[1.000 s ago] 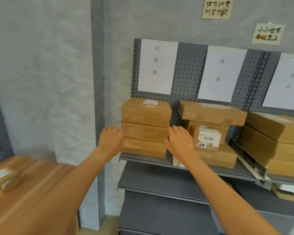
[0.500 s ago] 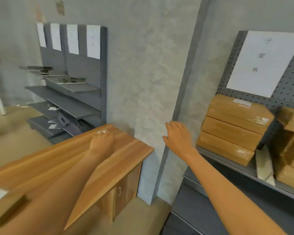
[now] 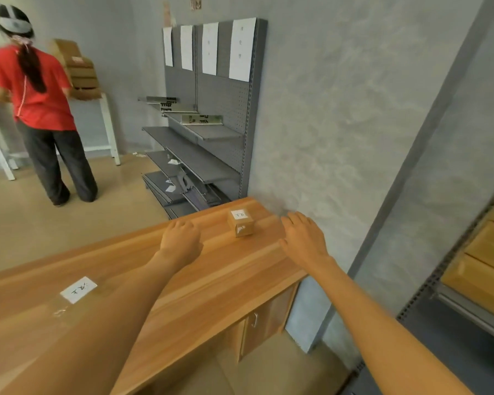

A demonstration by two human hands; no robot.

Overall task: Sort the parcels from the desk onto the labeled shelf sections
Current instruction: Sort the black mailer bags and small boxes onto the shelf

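One small cube parcel (image 3: 241, 223) stands on the worktop (image 3: 217, 280) between both grips; left hand (image 3: 180, 242) loosely curled, right hand (image 3: 304, 239) spread flat, neither holding anything; no long axis; right appears marginally nearer.

Red-shirted person (image 3: 33, 89) beside white table (image 3: 106, 132)

Grey textured plaster wall (image 3: 340, 115) ahead of me. Tan smooth floor (image 3: 40, 232). Grey pegboard shelving unit (image 3: 226, 109) against wall beyond desk far corner, four white paper sheets (image 3: 241, 49) on its upper panel. Loose metal parts on bottom shelf. White-legged table (image 3: 106, 129) far left; person in red shirt (image 3: 37, 104) standing at it, back turned.
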